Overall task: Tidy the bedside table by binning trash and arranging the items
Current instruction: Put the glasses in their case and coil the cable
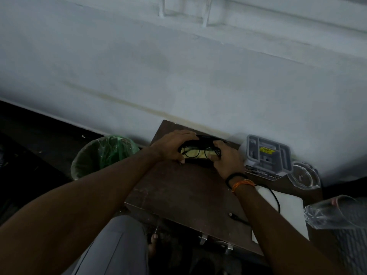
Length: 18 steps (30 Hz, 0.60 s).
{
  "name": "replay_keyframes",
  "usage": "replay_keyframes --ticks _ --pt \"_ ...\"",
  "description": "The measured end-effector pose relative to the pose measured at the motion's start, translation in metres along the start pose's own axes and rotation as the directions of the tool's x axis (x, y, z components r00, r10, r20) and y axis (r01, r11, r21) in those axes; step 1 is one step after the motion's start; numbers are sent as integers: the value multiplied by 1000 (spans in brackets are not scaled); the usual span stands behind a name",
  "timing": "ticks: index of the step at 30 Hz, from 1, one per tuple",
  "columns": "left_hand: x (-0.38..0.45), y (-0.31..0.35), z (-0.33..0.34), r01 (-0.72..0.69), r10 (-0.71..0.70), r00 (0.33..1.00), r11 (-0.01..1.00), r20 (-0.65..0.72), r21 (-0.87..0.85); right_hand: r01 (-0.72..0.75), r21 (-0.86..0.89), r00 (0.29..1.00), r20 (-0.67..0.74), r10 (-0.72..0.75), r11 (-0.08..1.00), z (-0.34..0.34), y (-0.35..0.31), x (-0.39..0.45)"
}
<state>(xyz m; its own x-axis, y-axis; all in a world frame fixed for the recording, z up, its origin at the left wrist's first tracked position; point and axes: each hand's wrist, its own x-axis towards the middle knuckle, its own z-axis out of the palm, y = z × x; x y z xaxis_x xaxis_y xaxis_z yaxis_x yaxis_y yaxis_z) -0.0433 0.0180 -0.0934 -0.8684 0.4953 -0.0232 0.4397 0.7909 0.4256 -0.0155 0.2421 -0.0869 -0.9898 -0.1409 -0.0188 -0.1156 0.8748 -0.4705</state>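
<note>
One open glasses case [198,161] at the table's [178,195] far edge, long axis left-right, one pair of glasses [200,151] inside, left hand [172,147] and right hand [226,159] gripping its ends, one bin [103,155] at left.

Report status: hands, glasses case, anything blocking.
Left hand and right hand grip the open glasses case, one at each end. Glasses inside. Nothing blocking.
</note>
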Motion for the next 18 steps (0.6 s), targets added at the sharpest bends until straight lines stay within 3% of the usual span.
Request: replay_keyframes --ticks 7,10,13,15,18 --pt "-2 4 1 17 -17 1000 999 5 48 15 -323 997 -64 -38 946 -1 -6 -4" --pt "-5 3 3 18 -18 1000 999 -7 36 -5 -202 989 -147 -26 979 -5 -2 -9" --pt "-10 6 3 8 -8 998 1000 -59 -2 -35 -41 931 -364 18 999 -8 -2 -18" --pt "-11 10 3 -7 5 996 1000 -84 -18 -24 -27 896 -443 9 999 -10 -4 -22" --pt "-13 12 3 -44 42 993 999 -114 -13 39 -122 913 -398 -85 992 -10 -3 -22"
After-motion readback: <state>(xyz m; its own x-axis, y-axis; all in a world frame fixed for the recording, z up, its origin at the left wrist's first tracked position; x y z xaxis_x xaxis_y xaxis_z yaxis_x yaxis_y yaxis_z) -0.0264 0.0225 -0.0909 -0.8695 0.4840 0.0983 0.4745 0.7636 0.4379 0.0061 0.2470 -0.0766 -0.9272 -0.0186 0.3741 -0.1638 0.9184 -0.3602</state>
